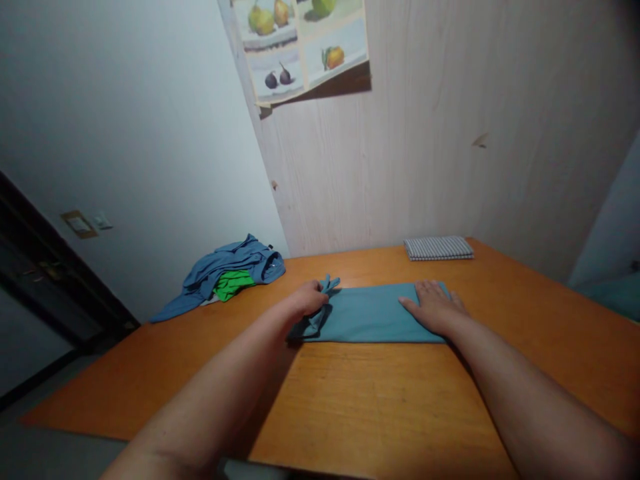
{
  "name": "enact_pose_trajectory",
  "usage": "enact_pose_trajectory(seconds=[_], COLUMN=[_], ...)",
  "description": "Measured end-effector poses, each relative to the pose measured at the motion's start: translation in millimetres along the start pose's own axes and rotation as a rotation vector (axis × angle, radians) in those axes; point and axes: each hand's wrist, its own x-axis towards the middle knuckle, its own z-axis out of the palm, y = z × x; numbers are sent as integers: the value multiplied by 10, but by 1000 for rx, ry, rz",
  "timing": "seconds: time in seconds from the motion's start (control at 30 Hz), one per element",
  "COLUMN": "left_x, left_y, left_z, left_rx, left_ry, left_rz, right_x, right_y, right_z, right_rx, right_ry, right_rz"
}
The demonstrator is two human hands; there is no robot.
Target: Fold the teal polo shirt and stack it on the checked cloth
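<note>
A teal garment (pixel 375 315), folded into a long flat strip, lies across the middle of the table. At its left end my left hand (pixel 311 298) is closed on the bunched, slightly raised fabric, where thin ties or straps stick up by the fingers. My right hand (pixel 434 308) rests flat on the right end of the garment, its fingers stretched and the thumb apart. The exact kind of garment cannot be made out.
A loose pile of blue clothing (pixel 220 267) with a bright green cloth (pixel 234 284) lies at the table's back left. A folded striped cloth (pixel 439 249) sits by the wall at the back right. The orange wooden table (pixel 360 400) ends close to my body.
</note>
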Motion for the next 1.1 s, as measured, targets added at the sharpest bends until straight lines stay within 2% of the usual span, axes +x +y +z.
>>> enact_pose_trajectory(seconds=[0.2, 0.4, 0.5, 0.67, 0.73, 0.87, 0.93, 1.0, 1.1], left_x=[2, -6, -10, -36, -9, 104, 133, 119, 47], left_y=[-19, 72, 124, 103, 69, 3, -24, -52, -99], left_z=[189, 87, 68, 150, 142, 81, 106, 195, 389], left_rx=[134, 133, 103, 20, -9, 25, 58, 90, 248], left_ry=[66, 72, 54, -35, -5, 170, 214, 201, 115], left_rz=[68, 64, 43, 17, 46, 147, 216, 281, 355], right_x=[-13, 2, -2, -34, -36, -22, -18, -22, -32], right_y=[-15, -6, -12, -33, -33, -23, -21, -22, -25], right_z=[-19, -9, -17, -53, -59, -51, -47, -49, -55], right_rx=[10, 15, 15, 16, 15, 12, 13, 16, 19], right_ry=[-1, 4, 1, -11, -16, -19, -15, -12, -13], right_rz=[-11, -17, -14, -9, -10, -10, -7, -6, -7])
